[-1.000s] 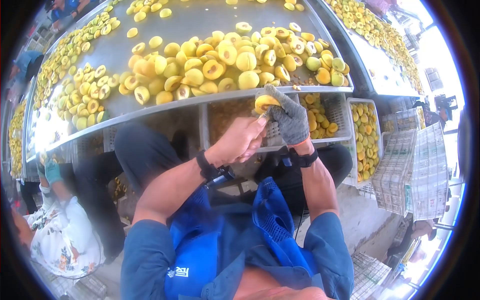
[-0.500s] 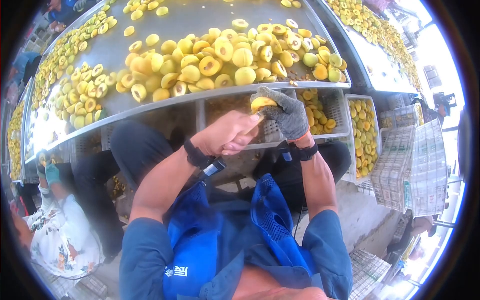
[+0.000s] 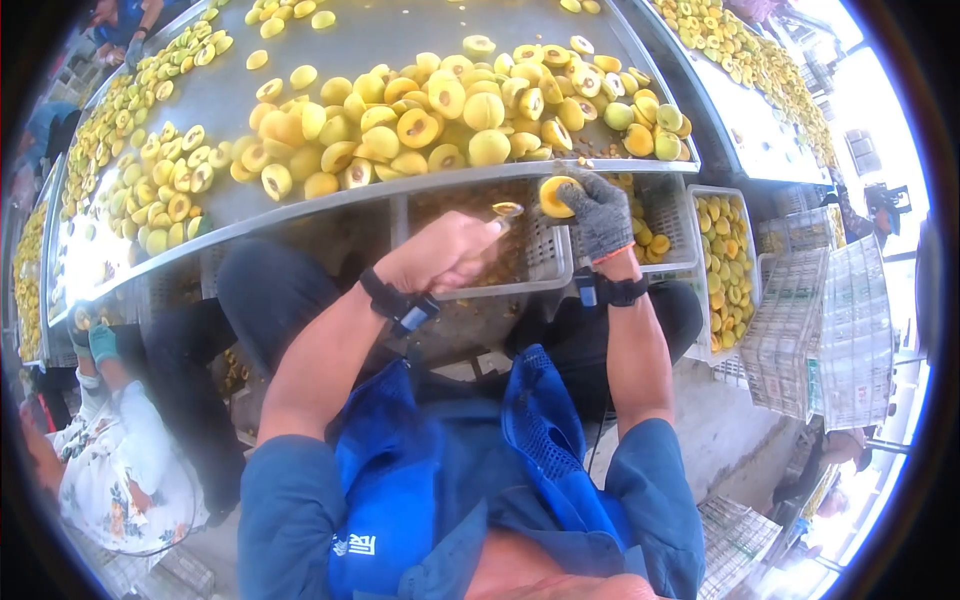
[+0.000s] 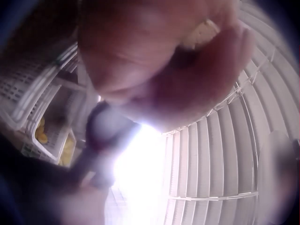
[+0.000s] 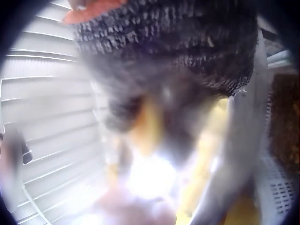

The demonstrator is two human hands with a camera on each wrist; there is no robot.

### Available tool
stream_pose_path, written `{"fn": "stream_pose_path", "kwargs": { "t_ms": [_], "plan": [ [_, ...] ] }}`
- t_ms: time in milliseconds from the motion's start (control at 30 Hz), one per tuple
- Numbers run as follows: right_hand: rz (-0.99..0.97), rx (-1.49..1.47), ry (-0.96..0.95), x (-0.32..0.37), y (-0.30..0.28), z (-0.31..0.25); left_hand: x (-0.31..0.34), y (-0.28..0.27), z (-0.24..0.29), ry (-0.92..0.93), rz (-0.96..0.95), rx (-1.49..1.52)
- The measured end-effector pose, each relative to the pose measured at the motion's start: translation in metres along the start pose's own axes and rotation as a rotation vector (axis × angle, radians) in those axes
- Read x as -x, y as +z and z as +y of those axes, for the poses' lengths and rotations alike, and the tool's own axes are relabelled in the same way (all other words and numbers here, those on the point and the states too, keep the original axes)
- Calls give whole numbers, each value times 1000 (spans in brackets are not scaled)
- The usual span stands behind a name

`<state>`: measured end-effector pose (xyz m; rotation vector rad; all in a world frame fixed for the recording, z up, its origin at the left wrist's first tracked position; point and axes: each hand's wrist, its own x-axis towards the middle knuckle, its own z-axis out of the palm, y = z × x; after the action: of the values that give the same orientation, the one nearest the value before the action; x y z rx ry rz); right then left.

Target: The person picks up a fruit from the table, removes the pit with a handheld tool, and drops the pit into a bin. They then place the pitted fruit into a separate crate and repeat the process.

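My bare left hand (image 3: 445,255) grips a small pitting spoon (image 3: 507,210), its metal tip pointing right toward the fruit. In the left wrist view the pale end of the handle (image 4: 201,35) shows between the curled fingers. My right hand (image 3: 600,215), in a grey knit glove, holds a yellow peach half (image 3: 553,197) between thumb and fingers, its cut face turned toward the spoon. A short gap parts spoon and fruit. Both hands are over a white crate (image 3: 548,268) below the table edge. The right wrist view is blurred at the fingertips.
A metal table (image 3: 390,30) carries piled peach halves (image 3: 430,125), with loose pits near its front edge. Right of my hands stand a crate of peach halves (image 3: 725,270) and stacked empty crates (image 3: 820,335). Another person in a white floral top (image 3: 130,460) sits at left.
My left hand has drawn the spoon back from the peach half. My right hand has shifted right and turned the fruit, so more of its cut face shows.
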<state>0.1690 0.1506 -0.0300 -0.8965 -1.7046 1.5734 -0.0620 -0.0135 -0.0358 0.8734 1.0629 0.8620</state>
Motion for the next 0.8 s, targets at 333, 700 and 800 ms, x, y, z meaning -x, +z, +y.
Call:
{"fn": "stream_pose_path", "kwargs": {
  "t_ms": [333,700,800],
  "plan": [
    [362,1073,-68,-4,-78,-5,-14,12,-23,36,633,-968],
    [156,1315,-43,-103,-33,-18,-13,29,-16,156,636,-905],
    [-45,1362,12,-150,-29,11,-10,31,-13,192,648,-893]
  ]
}}
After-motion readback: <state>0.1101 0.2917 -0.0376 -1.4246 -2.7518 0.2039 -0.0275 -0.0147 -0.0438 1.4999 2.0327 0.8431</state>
